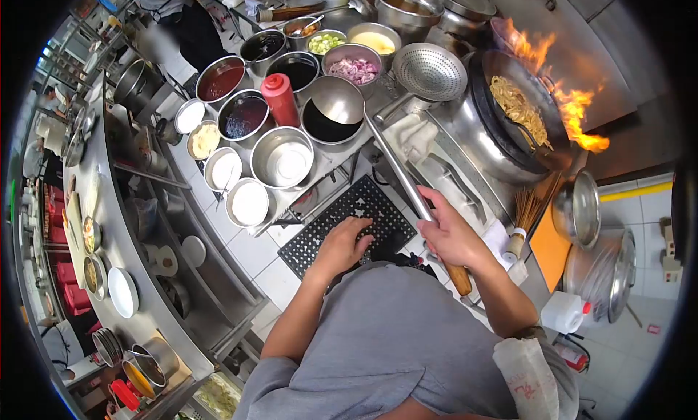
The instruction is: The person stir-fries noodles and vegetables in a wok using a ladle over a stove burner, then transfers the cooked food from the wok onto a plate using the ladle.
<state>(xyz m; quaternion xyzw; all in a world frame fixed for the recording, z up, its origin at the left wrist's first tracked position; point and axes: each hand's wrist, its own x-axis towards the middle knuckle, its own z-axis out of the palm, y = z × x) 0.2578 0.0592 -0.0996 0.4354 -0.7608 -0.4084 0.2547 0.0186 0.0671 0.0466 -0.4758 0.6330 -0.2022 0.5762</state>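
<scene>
My right hand (445, 227) grips the long shaft of a ladle (396, 166) just above its wooden end. The ladle's round steel bowl (336, 100) rests over a pot of dark sauce (329, 126) and covers part of it. Held in front of my waist, my left hand (343, 242) is empty, fingers loosely apart above the black floor mat (385, 216). To the right, a wok (556, 122) tilts on the stove with noodles (516, 107) in it. Tall flames (574, 115) rise at its far rim. A perforated strainer (430, 71) lies left of the wok.
Around the sauce pots stand a red squeeze bottle (280, 99), a bowl of chopped onion (354, 65) and a steel pot (282, 157). A bamboo brush (520, 227) is right of my right hand. Another person (182, 20) stands at the upper left, beyond a steel counter (116, 238).
</scene>
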